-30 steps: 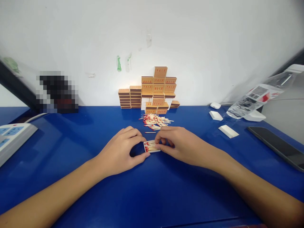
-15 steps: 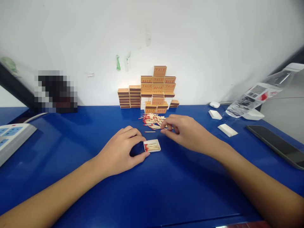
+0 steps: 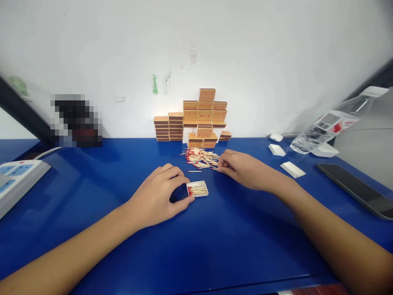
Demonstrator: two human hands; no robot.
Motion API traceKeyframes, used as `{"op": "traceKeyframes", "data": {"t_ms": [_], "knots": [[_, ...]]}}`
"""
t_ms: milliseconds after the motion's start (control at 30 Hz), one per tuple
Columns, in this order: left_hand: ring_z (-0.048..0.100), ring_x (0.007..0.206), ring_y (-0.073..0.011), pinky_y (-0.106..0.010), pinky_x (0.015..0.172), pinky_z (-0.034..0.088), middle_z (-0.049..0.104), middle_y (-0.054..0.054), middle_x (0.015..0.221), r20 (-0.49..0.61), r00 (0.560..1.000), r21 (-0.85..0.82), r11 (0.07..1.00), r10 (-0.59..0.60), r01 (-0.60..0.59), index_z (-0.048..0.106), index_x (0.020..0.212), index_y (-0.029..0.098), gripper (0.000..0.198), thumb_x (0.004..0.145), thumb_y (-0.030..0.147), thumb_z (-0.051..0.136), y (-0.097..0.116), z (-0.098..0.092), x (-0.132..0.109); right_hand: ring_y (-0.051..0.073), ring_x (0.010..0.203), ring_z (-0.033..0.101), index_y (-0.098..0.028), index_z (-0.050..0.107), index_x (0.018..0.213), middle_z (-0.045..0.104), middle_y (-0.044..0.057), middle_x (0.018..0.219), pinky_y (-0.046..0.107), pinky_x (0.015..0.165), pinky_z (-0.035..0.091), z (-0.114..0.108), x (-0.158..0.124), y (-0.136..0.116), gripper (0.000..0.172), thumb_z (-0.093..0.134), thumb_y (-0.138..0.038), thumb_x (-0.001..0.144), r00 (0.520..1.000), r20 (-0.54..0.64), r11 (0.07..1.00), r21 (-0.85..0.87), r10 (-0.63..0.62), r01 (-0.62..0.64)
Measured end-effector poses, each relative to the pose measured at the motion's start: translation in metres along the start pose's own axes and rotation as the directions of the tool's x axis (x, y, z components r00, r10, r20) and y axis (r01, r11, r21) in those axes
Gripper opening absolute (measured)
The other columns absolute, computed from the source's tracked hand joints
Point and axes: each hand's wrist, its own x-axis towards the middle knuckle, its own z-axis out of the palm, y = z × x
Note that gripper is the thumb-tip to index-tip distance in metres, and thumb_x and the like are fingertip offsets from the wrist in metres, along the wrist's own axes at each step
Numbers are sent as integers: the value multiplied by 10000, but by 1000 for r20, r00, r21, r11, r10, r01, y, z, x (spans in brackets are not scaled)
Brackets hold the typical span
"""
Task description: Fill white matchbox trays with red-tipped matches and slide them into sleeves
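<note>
My left hand (image 3: 164, 194) rests on the blue table, thumb and fingers closed on the left end of a small white matchbox tray (image 3: 206, 194). Inside the tray lie several red-headed matches (image 3: 199, 189), heads to the left. My right hand (image 3: 238, 166) is at the right edge of a loose match pile (image 3: 199, 157). Its thumb and forefinger pinch the end of a match (image 3: 214, 169) whose red head points left. A single match (image 3: 194, 171) lies apart, between pile and tray.
Behind the pile, stacked matchboxes (image 3: 205, 116) stand against the wall, with more boxes (image 3: 161, 129) to their left. On the right are white trays (image 3: 292, 169), a tilted water bottle (image 3: 331, 123) and a phone (image 3: 356, 188). A power strip (image 3: 23, 180) sits at left.
My right hand has shifted slightly right, from in front of the pile to its right edge, its fingers closing on a match. My left hand keeps hold of the tray.
</note>
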Motion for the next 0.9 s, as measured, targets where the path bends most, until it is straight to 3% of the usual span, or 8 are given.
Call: {"op": "traceKeyframes", "data": {"t_ms": [233,467,900], "knots": [[625,1028,-263,-466,942,538,707,-83,1087,0,1000,1,1000,-7,7,738,1156,188,291,961,403,711,-1,1,0,240,859,619,-192,623,1031,652,103,1029,371,777,475,-1,0,8,227,602,-415,996,998,-53,999,-4,46,-46],[622,1025,-258,-469,942,534,709,-84,1096,8,1000,3,1000,-1,1,729,1175,184,296,974,400,700,0,0,0,238,864,606,-188,595,938,647,109,981,376,798,484,8,5,3,205,488,-317,1054,1000,-15,999,43,22,-21],[628,1029,-268,-472,935,539,710,-88,1092,5,1000,3,1000,5,-5,727,1172,195,283,972,393,702,0,-1,0,232,856,614,-203,604,957,664,107,1007,391,810,505,7,0,5,246,460,-375,1058,998,44,993,114,-36,31]]}}
